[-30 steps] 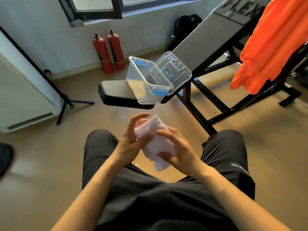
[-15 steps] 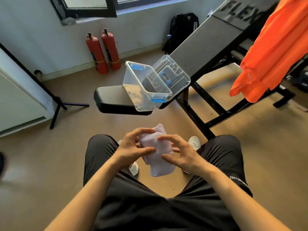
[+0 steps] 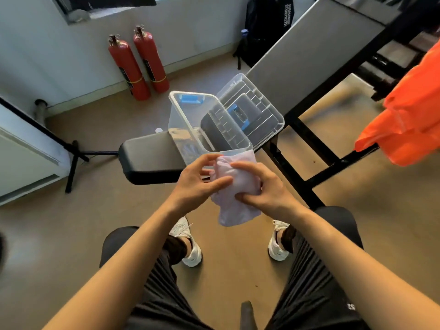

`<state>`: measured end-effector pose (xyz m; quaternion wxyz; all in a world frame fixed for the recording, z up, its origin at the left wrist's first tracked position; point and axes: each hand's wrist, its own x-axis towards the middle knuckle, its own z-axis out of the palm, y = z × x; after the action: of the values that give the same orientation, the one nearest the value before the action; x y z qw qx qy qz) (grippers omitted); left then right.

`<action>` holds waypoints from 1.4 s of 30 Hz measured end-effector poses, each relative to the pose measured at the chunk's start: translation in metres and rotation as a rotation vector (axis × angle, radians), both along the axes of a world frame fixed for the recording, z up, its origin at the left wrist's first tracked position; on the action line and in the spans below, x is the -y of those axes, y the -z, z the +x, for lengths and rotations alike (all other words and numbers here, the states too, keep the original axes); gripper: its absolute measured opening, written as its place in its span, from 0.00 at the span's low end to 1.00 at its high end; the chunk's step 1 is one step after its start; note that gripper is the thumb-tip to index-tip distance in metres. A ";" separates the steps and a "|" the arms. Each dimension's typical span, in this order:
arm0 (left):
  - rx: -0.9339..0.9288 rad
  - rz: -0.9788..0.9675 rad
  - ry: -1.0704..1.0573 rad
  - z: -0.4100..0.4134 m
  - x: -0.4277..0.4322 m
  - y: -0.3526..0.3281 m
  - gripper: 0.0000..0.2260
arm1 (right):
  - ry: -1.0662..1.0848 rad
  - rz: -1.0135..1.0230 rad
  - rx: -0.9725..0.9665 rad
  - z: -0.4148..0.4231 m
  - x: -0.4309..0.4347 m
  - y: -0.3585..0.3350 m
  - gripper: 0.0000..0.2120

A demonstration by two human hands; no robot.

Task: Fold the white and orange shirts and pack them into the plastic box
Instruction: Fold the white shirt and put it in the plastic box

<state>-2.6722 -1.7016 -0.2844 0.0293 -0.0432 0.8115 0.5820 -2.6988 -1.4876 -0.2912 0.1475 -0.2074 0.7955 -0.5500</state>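
The white shirt [image 3: 234,194], folded into a small bundle, is held between both hands just in front of the clear plastic box [image 3: 188,129]. My left hand [image 3: 197,184] grips its left side with the fingers spread over the cloth. Its right side is pinched by my right hand [image 3: 266,186], thumb underneath. The box stands open on the black bench seat [image 3: 152,160], its near rim touching the top of the bundle. Its clear lid [image 3: 257,113] with a blue latch leans behind it. The orange shirt [image 3: 407,120] hangs at the right edge over the bench frame.
The grey inclined bench pad [image 3: 312,53] rises behind the box, with black frame bars [image 3: 307,148] running to the floor on the right. Two red fire extinguishers [image 3: 138,63] stand by the wall, near a black backpack [image 3: 264,27]. A stand leg [image 3: 73,163] lies at left.
Both hands have carried the white bundle up and forward from above my lap to the box's near rim. The view has tilted down, showing my shoes.
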 end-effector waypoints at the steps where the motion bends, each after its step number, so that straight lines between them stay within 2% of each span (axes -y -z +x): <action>1: -0.027 -0.023 -0.010 -0.010 0.004 0.000 0.26 | 0.017 0.001 -0.005 -0.010 0.001 -0.002 0.33; 4: -0.158 -0.152 -0.182 -0.040 0.017 0.001 0.21 | 0.078 0.032 -0.048 -0.044 -0.001 -0.009 0.33; 7: -0.271 -0.302 -0.342 -0.072 0.032 0.010 0.21 | 0.136 0.043 -0.081 -0.078 0.001 -0.017 0.32; 11: -0.167 -0.433 -0.316 -0.107 0.047 0.031 0.28 | 0.134 0.076 -0.101 -0.123 0.017 -0.022 0.32; 15: -0.154 -0.313 -0.293 -0.111 0.054 0.051 0.30 | 0.084 0.121 -0.119 -0.169 0.047 -0.021 0.32; 22: -0.291 -0.152 -0.403 -0.099 0.063 0.077 0.21 | 0.055 0.269 -0.112 -0.222 0.146 0.006 0.32; 25: -0.354 -0.086 -0.443 -0.091 0.068 0.080 0.20 | 0.062 0.229 -0.054 -0.227 0.194 0.021 0.31; 32: -0.424 0.082 -0.501 -0.076 0.078 0.088 0.20 | 0.293 0.086 0.054 -0.214 0.253 0.048 0.30; 35: -0.423 0.077 -0.507 -0.072 0.080 0.091 0.21 | 0.306 0.264 0.178 -0.206 0.247 0.062 0.36; 38: -0.403 0.083 -0.499 -0.071 0.082 0.092 0.21 | 0.178 0.546 0.121 -0.208 0.235 0.056 0.42; 42: -0.416 0.089 -0.503 -0.070 0.083 0.092 0.22 | -0.038 0.729 0.024 -0.206 0.225 0.021 0.44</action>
<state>-2.7420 -1.7847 -0.3765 -0.2799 -0.1211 0.7378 0.6022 -2.9051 -1.7124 -0.3126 0.2314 -0.1494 0.9334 -0.2301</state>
